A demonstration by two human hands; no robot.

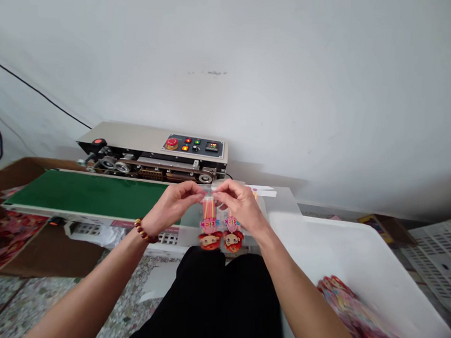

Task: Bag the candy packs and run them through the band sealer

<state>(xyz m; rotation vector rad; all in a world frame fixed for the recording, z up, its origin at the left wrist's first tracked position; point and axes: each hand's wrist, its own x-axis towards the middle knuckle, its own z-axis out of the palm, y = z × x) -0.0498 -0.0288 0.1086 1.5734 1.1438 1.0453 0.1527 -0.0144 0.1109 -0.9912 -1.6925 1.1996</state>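
Note:
Just in front of the band sealing machine [153, 145], my left hand [171, 204], with a beaded bracelet at its wrist, pinches the upper edge of a clear packet [209, 214]. Striped sticks and a red-haired cartoon figure show on that packet, which hangs figure-down. My right hand [242, 204] has its thumb and finger closed at the same upper edge, close to the left fingertips. A second similar packet [233, 234] lies beside the first, its upper part hidden behind my right hand.
The machine's green conveyor belt [90, 195] runs to the left. At its far end stands a cardboard box [55, 254] with packets in it. A white bin [345, 241] on the right holds a pile of packets [358, 315]. White crates [436, 264] stand beyond it.

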